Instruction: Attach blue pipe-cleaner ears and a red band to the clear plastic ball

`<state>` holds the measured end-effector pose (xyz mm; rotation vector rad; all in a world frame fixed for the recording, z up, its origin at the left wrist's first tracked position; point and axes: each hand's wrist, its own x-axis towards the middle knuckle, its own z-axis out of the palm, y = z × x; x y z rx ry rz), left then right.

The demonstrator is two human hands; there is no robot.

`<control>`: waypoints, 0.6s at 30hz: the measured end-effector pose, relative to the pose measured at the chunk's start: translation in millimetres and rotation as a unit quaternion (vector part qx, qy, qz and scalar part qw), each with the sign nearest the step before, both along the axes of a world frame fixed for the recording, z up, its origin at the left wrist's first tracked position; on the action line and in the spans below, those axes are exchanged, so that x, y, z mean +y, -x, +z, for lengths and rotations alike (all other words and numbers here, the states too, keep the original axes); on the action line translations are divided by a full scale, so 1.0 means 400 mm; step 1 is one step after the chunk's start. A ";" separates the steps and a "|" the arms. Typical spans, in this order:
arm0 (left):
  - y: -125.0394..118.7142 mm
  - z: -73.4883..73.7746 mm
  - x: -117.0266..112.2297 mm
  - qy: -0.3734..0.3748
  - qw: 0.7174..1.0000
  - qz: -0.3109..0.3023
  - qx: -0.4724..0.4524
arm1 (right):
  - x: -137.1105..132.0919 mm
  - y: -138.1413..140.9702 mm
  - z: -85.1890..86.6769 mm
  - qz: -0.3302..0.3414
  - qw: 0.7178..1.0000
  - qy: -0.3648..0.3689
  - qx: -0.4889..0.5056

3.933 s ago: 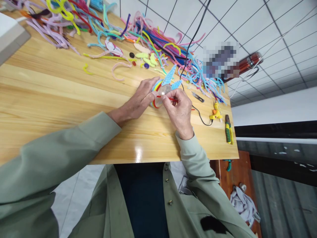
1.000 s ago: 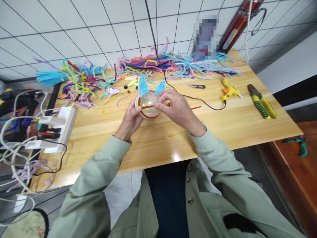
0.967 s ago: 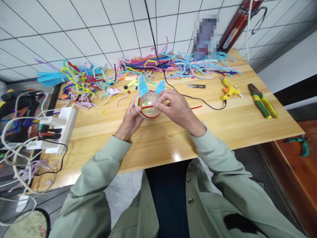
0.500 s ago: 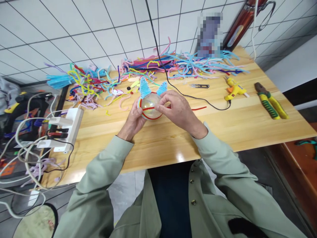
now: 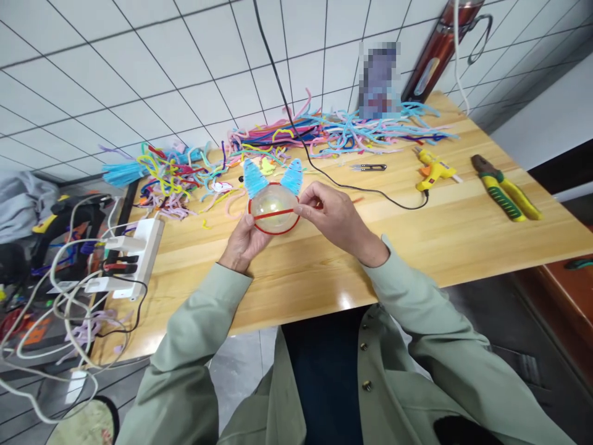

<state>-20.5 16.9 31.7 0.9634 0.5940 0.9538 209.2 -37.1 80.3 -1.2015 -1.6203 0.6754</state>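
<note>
Both hands work at frame centre, over the near half of the table. Left hand [image 5: 241, 240] cups the clear ball [image 5: 272, 209] from lower left, fingers curled round it. Right hand [image 5: 337, 219] pinches the red pipe cleaner [image 5: 278, 213] at the ball's right edge, thumb and forefinger closed on it. The strand crosses the ball's front and rings its outline. Two fuzzy blue ears [image 5: 254, 177] stand on top of the ball.

Wooden table [image 5: 463, 241] fills the middle band. Pipe cleaner heap [image 5: 352, 130], many colours, sprawls along the far edge from upper centre to upper left. White power strip [image 5: 139, 250] sits at the table's left edge, plugs in, pale cords trailing off. Pliers [image 5: 507, 196] with green and yellow handles lie at right. Yellow glue gun [image 5: 430, 173] lies just left of them, black cord attached. Small snips [image 5: 368, 167] lie left of the gun.
</note>
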 end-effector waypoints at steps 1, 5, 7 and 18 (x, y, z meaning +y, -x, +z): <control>0.003 -0.002 0.000 0.005 1.000 0.006 0.001 | -0.001 0.000 0.002 0.005 1.000 0.006 0.012; 0.010 -0.005 -0.001 0.019 1.000 0.015 0.009 | -0.002 -0.001 0.005 0.030 0.998 0.024 0.057; 0.011 -0.003 -0.003 0.021 1.000 0.015 0.011 | -0.001 -0.002 0.003 0.047 0.995 0.034 0.078; 0.020 -0.014 0.006 0.007 0.999 0.024 0.025 | 0.002 -0.012 -0.008 0.080 0.990 0.065 0.096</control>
